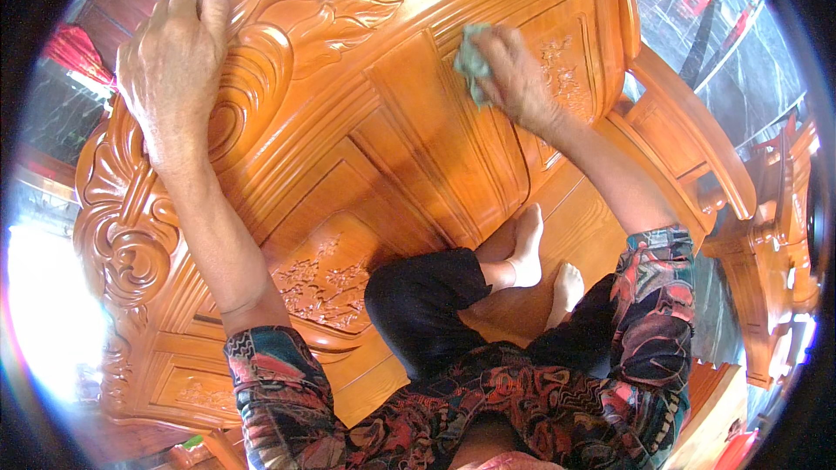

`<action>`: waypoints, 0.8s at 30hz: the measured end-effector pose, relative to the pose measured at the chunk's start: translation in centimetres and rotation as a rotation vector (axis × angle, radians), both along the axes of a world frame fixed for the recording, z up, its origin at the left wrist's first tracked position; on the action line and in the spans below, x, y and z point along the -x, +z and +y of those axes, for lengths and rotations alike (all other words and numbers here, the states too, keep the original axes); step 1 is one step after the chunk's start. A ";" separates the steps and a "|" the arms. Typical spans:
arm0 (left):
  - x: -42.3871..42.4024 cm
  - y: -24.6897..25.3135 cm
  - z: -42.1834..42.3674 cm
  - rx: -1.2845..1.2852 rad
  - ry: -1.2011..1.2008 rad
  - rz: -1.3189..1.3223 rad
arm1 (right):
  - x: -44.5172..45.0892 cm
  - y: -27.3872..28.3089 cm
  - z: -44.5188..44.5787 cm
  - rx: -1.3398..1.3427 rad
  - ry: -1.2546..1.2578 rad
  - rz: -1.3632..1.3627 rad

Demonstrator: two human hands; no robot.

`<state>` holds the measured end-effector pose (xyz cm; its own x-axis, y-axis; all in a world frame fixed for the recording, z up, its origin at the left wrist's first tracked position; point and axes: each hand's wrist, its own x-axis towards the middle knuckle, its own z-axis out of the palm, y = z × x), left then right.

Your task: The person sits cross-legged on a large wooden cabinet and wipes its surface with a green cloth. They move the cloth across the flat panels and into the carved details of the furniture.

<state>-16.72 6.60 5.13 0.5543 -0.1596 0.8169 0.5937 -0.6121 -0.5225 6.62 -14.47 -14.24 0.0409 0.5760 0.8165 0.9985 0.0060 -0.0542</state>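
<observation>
A carved, varnished wooden backrest (398, 137) of a bench or sofa rises before me. Over its carved top rail (261, 65) lies my left hand (173, 59), fingers bent across the edge and their tips partly hidden. My right hand (516, 81) is shut on a crumpled pale green cloth (473, 65), which it presses to the upper part of the panelling. Right of that hand is a panel with a carved floral relief (562, 72). A second floral relief (326, 287) shows lower down, beside my left forearm.
My stockinged feet (529, 245) are on the wooden seat (568, 209). A wooden armrest (692, 130) curves along the right, with more carved furniture (764, 241) beyond. A red tassel (75, 55) hangs at far left. Dark marbled floor (738, 32) lies behind the backrest.
</observation>
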 end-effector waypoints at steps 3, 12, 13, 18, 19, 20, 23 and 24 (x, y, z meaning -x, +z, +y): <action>0.0 0.1 0.1 -0.004 0.013 0.010 | -0.1 0.2 0.5 -0.088 -0.038 0.034; 0.2 -0.1 0.4 0.045 0.031 0.007 | 0.0 -7.5 -2.2 0.125 -0.037 0.083; 0.1 -0.1 0.4 0.046 0.024 0.004 | 0.1 -8.9 -2.8 0.151 -0.030 0.072; 0.0 -0.1 0.6 0.005 0.039 -0.005 | 0.7 -16.1 -6.1 0.350 -0.101 0.057; 0.0 0.0 0.4 0.010 0.041 -0.002 | 0.9 -17.3 -6.9 0.395 -0.113 0.050; 0.0 0.1 0.2 0.016 0.042 0.001 | 1.0 -18.5 -7.7 0.441 -0.125 0.042; -0.9 -0.4 0.4 0.023 -0.002 0.001 | 0.9 -21.9 -10.2 0.436 -0.100 0.015; -0.5 -0.2 0.4 0.015 0.002 0.001 | 1.6 -21.6 -10.2 0.476 -0.125 0.001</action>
<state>-16.21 6.97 4.97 0.5551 -0.1462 0.8189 0.5947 -0.6185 -0.5136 5.06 -24.68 -35.87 0.1340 0.8758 0.4637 0.9900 -0.1393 -0.0228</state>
